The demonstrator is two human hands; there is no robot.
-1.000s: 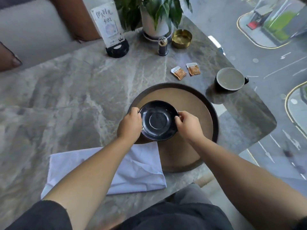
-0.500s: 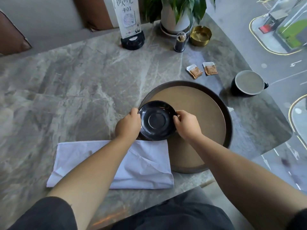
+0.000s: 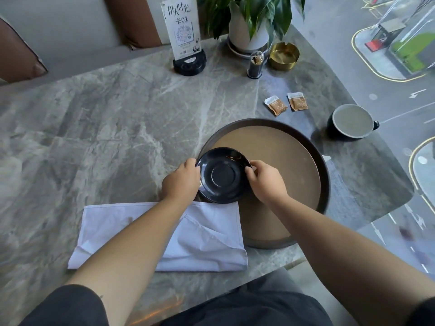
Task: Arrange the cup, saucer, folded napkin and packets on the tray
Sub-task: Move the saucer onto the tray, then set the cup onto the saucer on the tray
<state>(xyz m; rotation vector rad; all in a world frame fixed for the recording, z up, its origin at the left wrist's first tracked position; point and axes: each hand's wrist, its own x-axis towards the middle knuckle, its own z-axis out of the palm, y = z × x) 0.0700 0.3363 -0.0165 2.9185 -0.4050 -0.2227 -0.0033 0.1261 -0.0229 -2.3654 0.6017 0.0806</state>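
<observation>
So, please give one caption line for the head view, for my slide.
Both hands hold a black saucer at the round tray's left edge.

Soft daylight, wide-angle edge distortion

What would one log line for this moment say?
saucer: held by left hand, right hand over tray | cup, packets, napkin: on table

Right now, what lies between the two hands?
The black saucer, held at its rim by left hand and right hand; head view.
</observation>
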